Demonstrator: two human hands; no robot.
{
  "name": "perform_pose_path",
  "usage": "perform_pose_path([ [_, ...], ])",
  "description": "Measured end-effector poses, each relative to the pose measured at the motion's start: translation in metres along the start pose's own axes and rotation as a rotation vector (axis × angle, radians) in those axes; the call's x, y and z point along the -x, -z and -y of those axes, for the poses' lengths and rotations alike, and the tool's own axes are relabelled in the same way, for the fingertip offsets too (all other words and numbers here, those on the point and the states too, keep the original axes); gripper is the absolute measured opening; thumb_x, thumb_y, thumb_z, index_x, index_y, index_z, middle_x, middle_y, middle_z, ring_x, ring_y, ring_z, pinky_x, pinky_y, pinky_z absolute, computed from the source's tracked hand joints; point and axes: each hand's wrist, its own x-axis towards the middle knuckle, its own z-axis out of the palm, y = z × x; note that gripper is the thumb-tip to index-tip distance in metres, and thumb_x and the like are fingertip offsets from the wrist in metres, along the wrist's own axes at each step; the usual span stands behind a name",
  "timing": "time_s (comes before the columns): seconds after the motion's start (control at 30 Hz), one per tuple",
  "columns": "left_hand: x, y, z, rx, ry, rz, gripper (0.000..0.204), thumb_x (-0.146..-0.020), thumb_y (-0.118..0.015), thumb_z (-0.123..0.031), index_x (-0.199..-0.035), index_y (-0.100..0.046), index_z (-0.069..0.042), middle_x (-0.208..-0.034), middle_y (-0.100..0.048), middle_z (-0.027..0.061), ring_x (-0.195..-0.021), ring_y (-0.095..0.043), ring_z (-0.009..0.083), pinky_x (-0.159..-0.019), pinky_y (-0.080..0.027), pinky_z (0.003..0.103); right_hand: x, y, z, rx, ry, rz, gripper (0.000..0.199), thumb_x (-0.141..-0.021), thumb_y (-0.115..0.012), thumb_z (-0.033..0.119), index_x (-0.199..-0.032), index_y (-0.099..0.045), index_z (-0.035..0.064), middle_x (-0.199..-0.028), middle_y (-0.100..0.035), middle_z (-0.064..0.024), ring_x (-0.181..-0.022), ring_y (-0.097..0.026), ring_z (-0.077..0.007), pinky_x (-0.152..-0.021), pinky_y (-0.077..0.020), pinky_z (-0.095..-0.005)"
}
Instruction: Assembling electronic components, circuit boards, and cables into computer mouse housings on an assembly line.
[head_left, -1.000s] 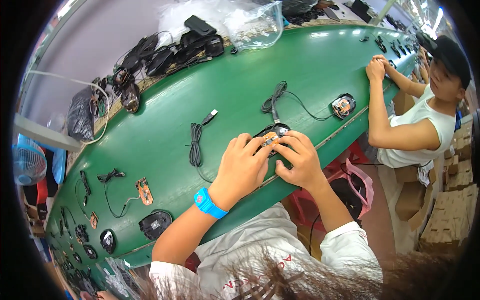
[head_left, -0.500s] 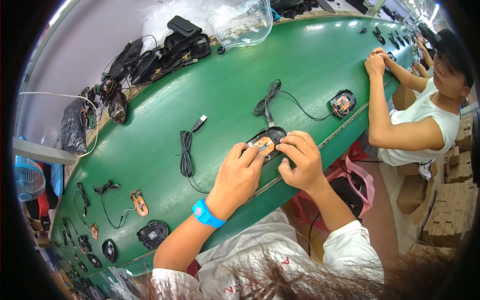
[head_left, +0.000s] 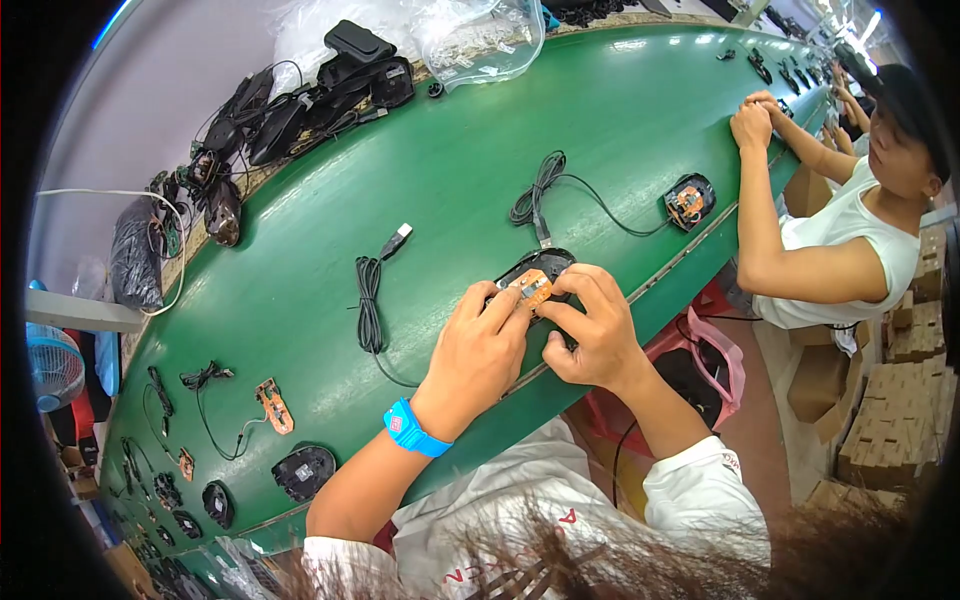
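An orange circuit board (head_left: 535,286) sits tilted over a black mouse base shell (head_left: 557,259) in front of me on the green belt. My left hand (head_left: 472,345) is closed, thumb and fingers pinching the board's left end; a blue band circles that wrist. From the other side, my right hand (head_left: 598,330) has bent fingers at the board's right edge, close to the shell's rim. My fingers cover the lower part of the shell. A coiled black cable (head_left: 369,305) with a USB plug lies to the left, its lead running beneath my left hand.
Another open mouse base (head_left: 690,202) with a board and cable (head_left: 540,190) lies to the right. At left are a bare board (head_left: 274,405) and an empty black shell (head_left: 304,472). Piled mouse parts (head_left: 330,95) line the far edge. A co-worker (head_left: 840,220) sits at right.
My right fingers have shifted left from the shell's rim onto the board's edge. The board now looks more tilted and raised. My view has shifted slightly; the left hand keeps its hold.
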Motion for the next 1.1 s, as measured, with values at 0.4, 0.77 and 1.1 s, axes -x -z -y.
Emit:
perform_pose_path([
  [0.4, -0.006, -0.004, 0.002, 0.045, -0.003, -0.018, 0.031, -0.075, -0.068, 0.004, -0.105, -0.07, 0.001, -0.115, -0.062, 0.0149, -0.105, -0.06, 0.0357, -0.089, -0.055, 0.043, 0.004, 0.0, -0.007, -0.028, -0.006, -0.046, 0.033, -0.064, -0.067, 0.012, -0.095, -0.072, 0.0045, -0.107, -0.061, -0.0134, -0.107, -0.059, -0.0359, -0.094, -0.0519, -0.0476],
  [0.77, -0.019, -0.011, 0.002, 0.007, -0.005, 0.03, 0.032, -0.073, -0.064, 0.002, -0.105, -0.067, 0.002, -0.115, -0.057, 0.019, -0.1, -0.058, 0.0368, -0.087, -0.052, 0.046, 0.004, -0.002, -0.009, 0.034, -0.087, -0.162, 0.039, -0.066, -0.066, 0.011, -0.103, -0.07, 0.0017, -0.109, -0.06, -0.0162, -0.104, -0.06, -0.0384, -0.091, -0.0525, -0.0484],
  [1.1, -0.021, -0.016, 0.004, -0.001, -0.022, -0.024, 0.036, -0.074, -0.066, -0.003, -0.111, -0.068, -0.001, -0.125, -0.055, 0.0226, -0.108, -0.057, 0.0386, -0.091, -0.051, 0.047, 0.005, -0.006, -0.013, 0.055, -0.122, -0.212, 0.04, -0.069, -0.066, 0.011, -0.108, -0.068, -0.0001, -0.109, -0.061, -0.0169, -0.103, -0.06, -0.0389, -0.09, -0.0524, -0.0484],
])
